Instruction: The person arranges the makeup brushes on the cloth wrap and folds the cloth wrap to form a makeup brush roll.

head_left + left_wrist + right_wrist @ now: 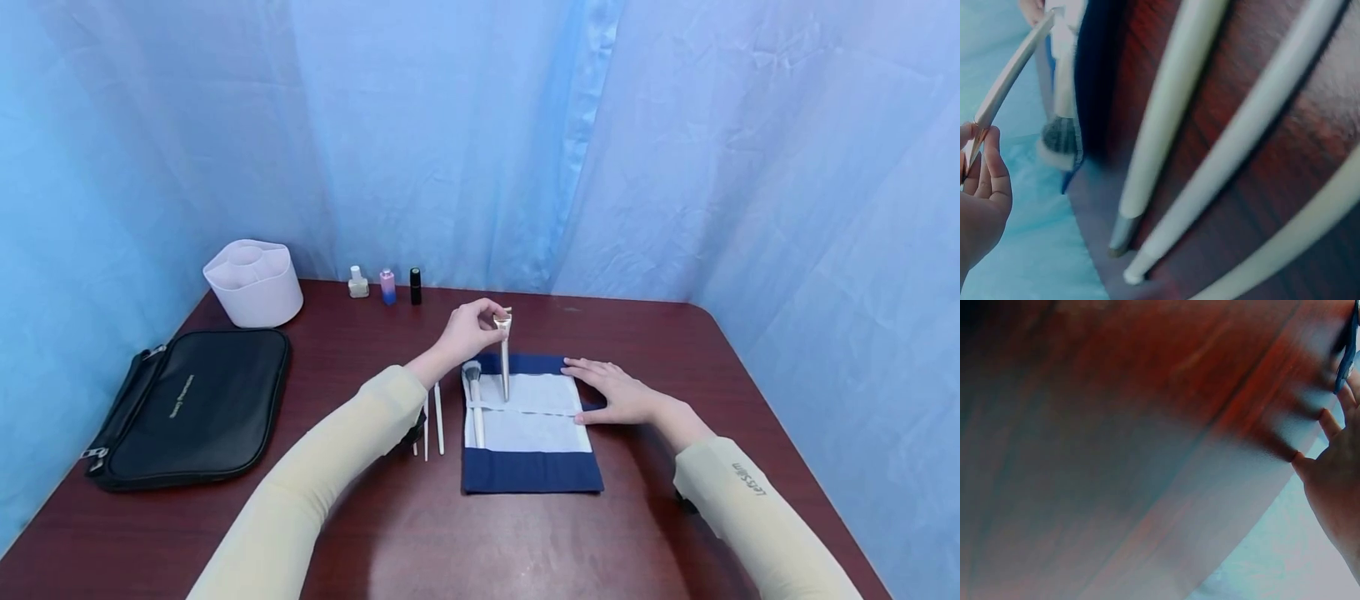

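My left hand (491, 321) pinches the top end of a silver makeup brush (505, 358) and holds it upright, its lower end down on the white lining of a blue brush roll (528, 471). In the left wrist view the same hand (979, 181) holds that brush (1013, 69) at the frame's left. My right hand (600, 382) lies flat, fingers straight, on the roll's right edge. A second brush (474, 404) lies on the roll's left side, tucked under a band. Three thin white brushes (432, 425) lie on the table left of the roll, and they show close up as white handles (1172, 125).
A black zip pouch (187, 404) lies at the left of the dark wood table (450, 542). A white round organiser (253, 282) stands at the back left, with three small bottles (387, 286) beside it. Blue curtains close in the back and sides.
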Motion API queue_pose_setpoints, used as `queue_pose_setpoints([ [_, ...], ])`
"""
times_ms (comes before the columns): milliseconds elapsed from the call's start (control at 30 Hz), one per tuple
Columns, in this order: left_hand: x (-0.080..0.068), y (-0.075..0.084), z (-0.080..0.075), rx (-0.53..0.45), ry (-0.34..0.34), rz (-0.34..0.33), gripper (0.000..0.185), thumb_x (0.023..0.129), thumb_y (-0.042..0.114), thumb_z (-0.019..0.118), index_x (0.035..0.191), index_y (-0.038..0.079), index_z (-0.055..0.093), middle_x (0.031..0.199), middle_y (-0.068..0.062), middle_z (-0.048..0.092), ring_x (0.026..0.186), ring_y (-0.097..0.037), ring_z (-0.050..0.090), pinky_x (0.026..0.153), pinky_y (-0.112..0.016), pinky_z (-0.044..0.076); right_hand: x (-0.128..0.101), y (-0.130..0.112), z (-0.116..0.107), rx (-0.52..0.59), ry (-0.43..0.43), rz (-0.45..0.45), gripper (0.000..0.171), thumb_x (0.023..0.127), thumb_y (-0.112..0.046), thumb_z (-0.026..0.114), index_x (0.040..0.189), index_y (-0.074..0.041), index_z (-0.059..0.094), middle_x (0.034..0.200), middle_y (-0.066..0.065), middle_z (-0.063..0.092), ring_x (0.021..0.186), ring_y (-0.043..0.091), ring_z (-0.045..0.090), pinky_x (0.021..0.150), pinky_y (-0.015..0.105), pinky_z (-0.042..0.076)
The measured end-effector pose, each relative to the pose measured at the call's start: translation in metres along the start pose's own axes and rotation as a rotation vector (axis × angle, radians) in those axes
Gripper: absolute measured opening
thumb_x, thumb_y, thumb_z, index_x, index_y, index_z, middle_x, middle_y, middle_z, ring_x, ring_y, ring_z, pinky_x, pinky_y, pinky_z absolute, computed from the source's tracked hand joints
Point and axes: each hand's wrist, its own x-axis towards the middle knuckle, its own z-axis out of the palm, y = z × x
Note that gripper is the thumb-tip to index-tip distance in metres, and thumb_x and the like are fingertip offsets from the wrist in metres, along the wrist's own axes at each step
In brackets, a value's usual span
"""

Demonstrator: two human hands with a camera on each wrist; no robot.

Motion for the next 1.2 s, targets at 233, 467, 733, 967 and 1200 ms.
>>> queue_pose_setpoints([
  [233, -0.003, -0.01, 0.005, 0.006, -0.103, -0.025, 0.025, 0.084, 0.015, 0.072, 0.107, 0.013, 0.062, 0.099, -0.004, 0.064, 0.078, -0.013, 0.063, 0.068, -0.026, 0.053, -0.001, -0.003, -0.001, 0.003, -0.004, 0.005, 0.09, 0.08, -0.066, 0.059, 0.149, -0.018, 0.028, 0.157, 0.003, 0.021, 0.143, 0.031, 0.018, 0.11, 0.061, 0.013],
  [467, -0.006, -0.01, 0.006, 0.012, -0.238, -0.012, 0.027, 0.084, 0.013, 0.071, 0.11, 0.012, 0.061, 0.099, -0.006, 0.062, 0.081, -0.014, 0.063, 0.069, -0.027, 0.052, -0.002, -0.002, -0.001, 0.004, -0.007, 0.023, 0.09, 0.079, -0.067, 0.059, 0.149, -0.02, 0.028, 0.157, 0.001, 0.021, 0.143, 0.029, 0.018, 0.111, 0.059, 0.012],
  [733, -0.007, -0.013, 0.003, -0.001, -0.352, -0.006, 0.034, 0.083, 0.012, 0.073, 0.114, 0.009, 0.059, 0.098, -0.006, 0.064, 0.085, -0.015, 0.06, 0.074, -0.027, 0.05, -0.002, -0.001, 0.0, -0.004, -0.019, 0.038, 0.091, 0.078, -0.07, 0.057, 0.15, -0.022, 0.027, 0.157, 0.0, 0.02, 0.143, 0.028, 0.017, 0.111, 0.06, 0.012],
  [967, -0.006, -0.022, 0.003, 0.004, -0.464, 0.006, 0.04, 0.08, 0.015, 0.076, 0.116, 0.01, 0.059, 0.099, -0.002, 0.065, 0.088, -0.015, 0.058, 0.076, -0.026, 0.049, -0.001, 0.0, 0.0, 0.0, -0.012, 0.027, 0.09, 0.079, -0.069, 0.057, 0.15, -0.023, 0.027, 0.157, 0.0, 0.02, 0.143, 0.027, 0.017, 0.111, 0.06, 0.012],
  [1200, -0.005, -0.025, 0.006, 0.08, -0.602, 0.019, 0.04, 0.079, 0.021, 0.077, 0.114, 0.012, 0.061, 0.097, 0.002, 0.066, 0.084, -0.013, 0.057, 0.074, -0.025, 0.048, 0.0, 0.001, 0.001, -0.004, -0.014, 0.031, 0.09, 0.079, -0.07, 0.055, 0.15, -0.024, 0.026, 0.157, -0.002, 0.019, 0.144, 0.027, 0.016, 0.111, 0.06, 0.011],
])
